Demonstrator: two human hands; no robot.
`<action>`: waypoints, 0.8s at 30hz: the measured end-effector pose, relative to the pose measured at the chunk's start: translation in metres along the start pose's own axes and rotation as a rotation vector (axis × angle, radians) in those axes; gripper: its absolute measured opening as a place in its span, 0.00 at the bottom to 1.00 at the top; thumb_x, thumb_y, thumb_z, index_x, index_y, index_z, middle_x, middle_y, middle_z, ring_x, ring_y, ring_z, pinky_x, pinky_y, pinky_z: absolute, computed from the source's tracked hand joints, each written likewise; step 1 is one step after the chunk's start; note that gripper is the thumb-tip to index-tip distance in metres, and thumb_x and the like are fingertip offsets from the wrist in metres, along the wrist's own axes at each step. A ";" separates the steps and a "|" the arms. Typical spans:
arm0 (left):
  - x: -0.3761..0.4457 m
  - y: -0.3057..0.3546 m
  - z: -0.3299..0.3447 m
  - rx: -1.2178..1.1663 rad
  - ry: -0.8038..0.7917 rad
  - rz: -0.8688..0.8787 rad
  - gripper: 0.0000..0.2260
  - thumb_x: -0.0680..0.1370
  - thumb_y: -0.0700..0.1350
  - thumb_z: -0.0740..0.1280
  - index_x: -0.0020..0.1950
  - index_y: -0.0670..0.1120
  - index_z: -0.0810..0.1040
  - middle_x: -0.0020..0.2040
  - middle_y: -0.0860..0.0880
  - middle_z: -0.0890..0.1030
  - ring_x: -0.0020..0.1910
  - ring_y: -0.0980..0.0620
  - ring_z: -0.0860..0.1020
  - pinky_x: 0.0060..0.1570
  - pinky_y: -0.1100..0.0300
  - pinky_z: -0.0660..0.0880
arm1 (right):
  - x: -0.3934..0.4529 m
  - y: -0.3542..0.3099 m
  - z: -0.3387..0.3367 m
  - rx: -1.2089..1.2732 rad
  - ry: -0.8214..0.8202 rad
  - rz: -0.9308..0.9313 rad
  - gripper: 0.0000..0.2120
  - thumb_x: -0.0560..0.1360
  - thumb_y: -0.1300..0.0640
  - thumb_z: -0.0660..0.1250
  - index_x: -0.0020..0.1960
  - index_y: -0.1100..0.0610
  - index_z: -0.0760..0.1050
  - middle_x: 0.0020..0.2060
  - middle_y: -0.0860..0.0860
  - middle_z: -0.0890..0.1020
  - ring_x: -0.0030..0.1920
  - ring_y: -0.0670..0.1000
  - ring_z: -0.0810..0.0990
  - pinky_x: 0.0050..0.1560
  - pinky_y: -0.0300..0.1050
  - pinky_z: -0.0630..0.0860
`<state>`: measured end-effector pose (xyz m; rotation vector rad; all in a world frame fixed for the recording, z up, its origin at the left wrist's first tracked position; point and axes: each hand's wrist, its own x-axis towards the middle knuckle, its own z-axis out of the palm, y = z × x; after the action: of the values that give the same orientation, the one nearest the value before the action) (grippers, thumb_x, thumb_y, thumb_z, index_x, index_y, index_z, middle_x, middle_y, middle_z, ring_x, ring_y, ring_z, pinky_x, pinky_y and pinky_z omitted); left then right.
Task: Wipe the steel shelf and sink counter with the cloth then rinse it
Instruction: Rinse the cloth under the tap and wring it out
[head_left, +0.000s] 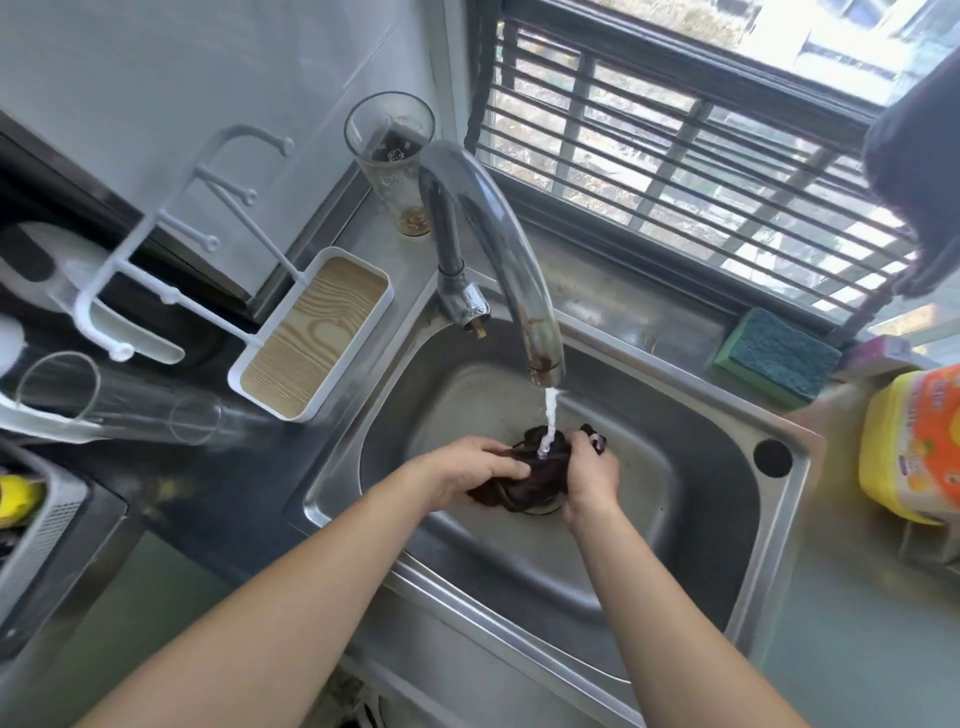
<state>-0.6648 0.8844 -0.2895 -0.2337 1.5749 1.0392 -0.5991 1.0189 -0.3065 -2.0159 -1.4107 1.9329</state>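
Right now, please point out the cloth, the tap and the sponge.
cloth (540, 475), head view, on the dark bunched middle between the hands.
tap (498, 228), head view, on the curved spout.
sponge (779, 356), head view, on its blue top.

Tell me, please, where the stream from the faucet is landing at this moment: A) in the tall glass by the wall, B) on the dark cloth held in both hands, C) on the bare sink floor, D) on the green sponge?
B: the water falls from the faucet onto the dark cloth, which the left hand and right hand grip over the sink drain.
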 end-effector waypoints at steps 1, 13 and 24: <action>0.005 -0.002 -0.001 -0.025 0.127 0.009 0.14 0.77 0.44 0.72 0.62 0.45 0.80 0.47 0.44 0.83 0.39 0.51 0.80 0.30 0.63 0.75 | 0.000 0.001 0.000 0.082 -0.021 0.047 0.03 0.74 0.60 0.67 0.44 0.59 0.78 0.45 0.63 0.84 0.43 0.58 0.82 0.45 0.50 0.79; 0.007 0.002 0.043 -0.459 0.305 -0.063 0.18 0.76 0.54 0.70 0.31 0.45 0.85 0.34 0.51 0.85 0.31 0.54 0.82 0.31 0.64 0.75 | -0.034 0.023 0.021 -0.476 0.086 -0.463 0.20 0.81 0.46 0.61 0.45 0.60 0.82 0.45 0.63 0.85 0.50 0.66 0.81 0.47 0.51 0.70; -0.003 -0.002 0.033 -0.111 0.061 -0.030 0.09 0.78 0.49 0.70 0.56 0.50 0.78 0.43 0.49 0.80 0.36 0.54 0.76 0.31 0.65 0.68 | 0.017 -0.005 -0.005 -0.278 0.074 -0.169 0.14 0.75 0.48 0.63 0.45 0.59 0.79 0.46 0.58 0.85 0.52 0.63 0.82 0.59 0.56 0.77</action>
<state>-0.6398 0.9060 -0.2857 -0.3665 1.5652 1.1065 -0.6006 1.0347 -0.3163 -1.9685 -1.8514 1.6574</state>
